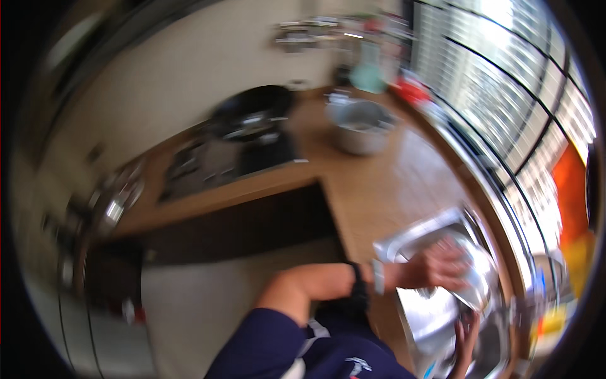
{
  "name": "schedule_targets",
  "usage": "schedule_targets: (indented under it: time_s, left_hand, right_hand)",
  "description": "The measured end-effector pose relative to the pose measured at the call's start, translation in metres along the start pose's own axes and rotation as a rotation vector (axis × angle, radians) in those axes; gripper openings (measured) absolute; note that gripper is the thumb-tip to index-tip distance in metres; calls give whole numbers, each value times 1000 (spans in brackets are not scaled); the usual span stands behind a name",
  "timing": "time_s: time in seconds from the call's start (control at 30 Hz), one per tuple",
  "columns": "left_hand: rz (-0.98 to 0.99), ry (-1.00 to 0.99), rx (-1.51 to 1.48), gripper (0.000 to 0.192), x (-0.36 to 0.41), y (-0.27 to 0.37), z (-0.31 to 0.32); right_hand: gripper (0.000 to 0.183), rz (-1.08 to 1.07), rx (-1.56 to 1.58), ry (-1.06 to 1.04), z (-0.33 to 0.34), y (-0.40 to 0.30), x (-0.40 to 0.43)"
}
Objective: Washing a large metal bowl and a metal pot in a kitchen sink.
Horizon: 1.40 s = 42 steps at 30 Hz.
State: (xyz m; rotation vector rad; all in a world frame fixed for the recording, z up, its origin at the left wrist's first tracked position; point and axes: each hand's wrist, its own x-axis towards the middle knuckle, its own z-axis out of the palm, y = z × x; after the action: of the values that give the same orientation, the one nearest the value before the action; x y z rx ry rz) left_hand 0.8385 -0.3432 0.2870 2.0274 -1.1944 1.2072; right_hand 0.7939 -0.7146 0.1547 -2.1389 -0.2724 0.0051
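A shiny metal vessel (484,265), perhaps a bowl, is tilted over the stainless steel sink (416,308). My left hand (445,265) lies against its near side with the fingers bent. Motion blur hides whether something is held under those fingers. Lower down, my right hand (466,329) grips the bottom edge of the vessel. A dark band and a pale band circle my left wrist and forearm.
A large metal pot (362,128) stands on the wooden counter (360,189). Beyond it are a gas stove (213,163) and a black wok (258,109). A barred window (492,94) runs beside the sink. Blurred yellow items (551,322) are at the right.
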Motion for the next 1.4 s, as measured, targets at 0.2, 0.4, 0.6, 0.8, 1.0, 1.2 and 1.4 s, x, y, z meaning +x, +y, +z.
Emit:
schedule_targets:
  time_s: [0.2, 0.4, 0.6, 0.8, 1.0, 1.2, 1.4]
  left_hand:
    - [-326, 48, -477, 36, -27, 41, -27]
    - [-251, 112, -329, 62, -37, 55, -52]
    - [-529, -65, -284, 50, -138, 50, -160]
    - [-1346, 92, -183, 27, -349, 124, -350]
    - [-1978, 103, 112, 37, -451, 259, -516]
    - [-1959, 487, 156, 30, -511, 307, -592]
    - [-2028, 933, 87, 26, -517, 327, -667]
  right_hand:
    - [46, 66, 220, -15, 75, -115, 15]
    - [42, 176, 241, -200, 96, -182, 8]
    - [40, 320, 294, -275, 107, -240, -30]
    - [40, 530, 408, -279, 95, -285, -89]
    - [57, 379, 275, -209, 152, -217, -90]
    - [27, -529, 185, -526, 393, -382, -57]
    - [30, 531, 799, -1171, 631, -589, -58]
